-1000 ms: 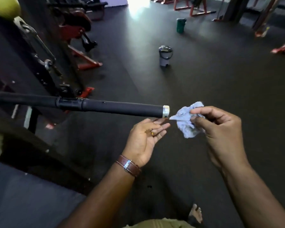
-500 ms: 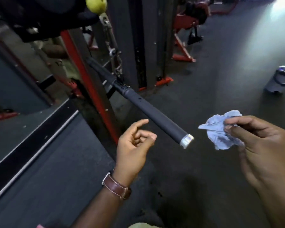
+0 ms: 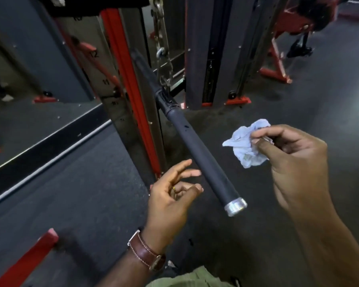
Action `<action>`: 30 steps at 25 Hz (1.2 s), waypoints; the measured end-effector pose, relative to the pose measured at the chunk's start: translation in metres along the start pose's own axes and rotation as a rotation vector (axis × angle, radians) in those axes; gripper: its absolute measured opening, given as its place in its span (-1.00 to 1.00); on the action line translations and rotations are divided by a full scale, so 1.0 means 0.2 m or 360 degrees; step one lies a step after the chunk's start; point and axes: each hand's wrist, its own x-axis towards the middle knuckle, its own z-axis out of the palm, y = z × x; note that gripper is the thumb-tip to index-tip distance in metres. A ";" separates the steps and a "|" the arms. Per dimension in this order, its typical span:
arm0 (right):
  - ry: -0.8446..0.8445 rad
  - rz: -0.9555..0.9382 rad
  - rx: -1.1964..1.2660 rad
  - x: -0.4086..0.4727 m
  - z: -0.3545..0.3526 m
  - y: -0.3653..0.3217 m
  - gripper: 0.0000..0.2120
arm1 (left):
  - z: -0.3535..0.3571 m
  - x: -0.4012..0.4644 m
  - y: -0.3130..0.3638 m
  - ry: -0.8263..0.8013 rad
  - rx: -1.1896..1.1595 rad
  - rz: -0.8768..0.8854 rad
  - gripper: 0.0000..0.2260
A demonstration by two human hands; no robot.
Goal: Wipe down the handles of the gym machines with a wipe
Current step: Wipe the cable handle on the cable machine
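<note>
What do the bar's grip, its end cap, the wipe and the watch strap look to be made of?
Grip: matte black, probably rubber or foam sleeve; no shine, slightly grainy.
End cap: bare metal, likely steel or aluminium; silvery with bright reflections.
Wipe: thin pale blue cloth or paper, crumpled in soft folds, pinched by the right hand.
Watch strap: brown leather, apparently; glossy, pale stitching along the edge.

The black bar handle [image 3: 197, 154] runs slanted between the two hands, with open air on both its sides and around its silver end cap [image 3: 235, 207]. Just behind its far end stand the red post [image 3: 129, 96] and a hanging chain [image 3: 161, 48]. Below is open floor [image 3: 278, 235].
</note>
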 end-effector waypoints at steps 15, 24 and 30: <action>-0.0852 -0.0234 0.0227 0.28 -0.12 0.16 -0.75 | 0.63 -0.28 -0.03 0.0823 -0.0735 -0.0322 -0.58; -0.1087 -0.0300 0.0139 0.25 -0.16 0.26 -0.82 | 0.72 -0.26 -0.01 0.0849 -0.0756 -0.0300 -0.55; -0.1403 -0.0389 0.0055 0.14 -0.24 0.28 -0.88 | 0.65 -0.25 -0.01 0.0736 -0.0813 -0.0267 -0.47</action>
